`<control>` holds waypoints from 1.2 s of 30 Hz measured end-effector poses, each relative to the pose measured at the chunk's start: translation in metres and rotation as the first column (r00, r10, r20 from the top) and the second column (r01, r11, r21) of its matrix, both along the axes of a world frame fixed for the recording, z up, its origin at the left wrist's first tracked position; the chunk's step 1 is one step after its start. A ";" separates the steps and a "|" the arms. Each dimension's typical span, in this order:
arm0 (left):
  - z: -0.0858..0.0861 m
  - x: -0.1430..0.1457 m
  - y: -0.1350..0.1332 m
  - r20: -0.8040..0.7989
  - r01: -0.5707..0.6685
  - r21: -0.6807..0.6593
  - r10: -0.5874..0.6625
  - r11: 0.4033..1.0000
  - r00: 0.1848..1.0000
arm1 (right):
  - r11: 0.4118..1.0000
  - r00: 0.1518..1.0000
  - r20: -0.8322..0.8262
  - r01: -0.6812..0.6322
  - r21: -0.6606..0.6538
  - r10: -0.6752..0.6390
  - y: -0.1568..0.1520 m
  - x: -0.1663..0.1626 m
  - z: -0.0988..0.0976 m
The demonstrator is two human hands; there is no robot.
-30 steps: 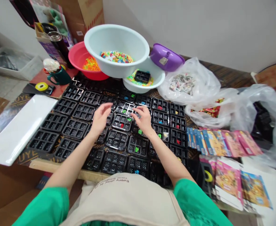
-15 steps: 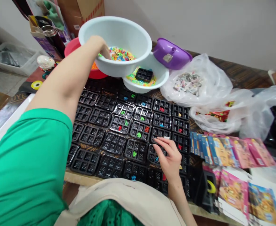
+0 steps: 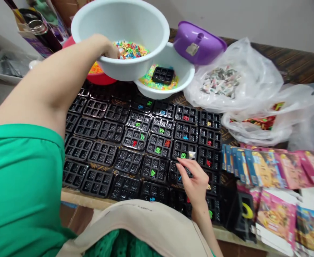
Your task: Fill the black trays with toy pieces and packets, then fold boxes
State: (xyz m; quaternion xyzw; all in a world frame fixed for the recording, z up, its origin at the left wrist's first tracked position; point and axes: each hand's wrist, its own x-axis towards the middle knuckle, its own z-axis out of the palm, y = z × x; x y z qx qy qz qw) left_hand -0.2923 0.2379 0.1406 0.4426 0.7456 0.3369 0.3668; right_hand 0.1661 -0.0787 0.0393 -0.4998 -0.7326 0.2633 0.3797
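Observation:
My left hand (image 3: 111, 49) reaches over the rim of a large pale blue basin (image 3: 154, 39), down to a heap of small colourful plastic pieces (image 3: 134, 50). Its fingertips are hidden among them. Low above the black compartment trays (image 3: 102, 152) is my right hand (image 3: 193, 177), thumb and index finger a little apart with nothing seen between them. Just beyond its fingertips a green piece (image 3: 183, 155) lies in a tray compartment, near a small white piece (image 3: 192, 154). Several other trays hold single green, red, blue or yellow pieces; those on the left show bare compartments.
Behind the trays stand a red basin (image 3: 103, 79) and a smaller pale basin (image 3: 185, 80) with a black tray in it. A purple basin (image 3: 199, 41) leans there. Clear plastic bags (image 3: 266, 84) and printed boxes (image 3: 276, 214) lie to the right.
The view has shifted, with the basins now higher and further left. A green piece now shows in the tray by my right fingertips. My left hand stays in the large basin.

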 end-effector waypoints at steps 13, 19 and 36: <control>0.057 0.026 -0.055 0.085 -0.176 0.266 0.159 0.948 0.984 | 0.999 0.998 -0.037 -0.052 0.003 0.052 -0.004 -0.005 0.001; 0.030 0.094 -0.197 0.866 -0.200 0.102 0.012 0.975 0.500 | 0.988 0.972 -0.206 -0.131 -0.085 0.111 -0.010 -0.037 0.006; -0.117 0.184 -0.425 0.913 -0.285 -0.398 0.346 0.872 -0.215 | 0.950 0.939 -0.152 -0.311 -0.001 0.307 -0.087 -0.147 -0.029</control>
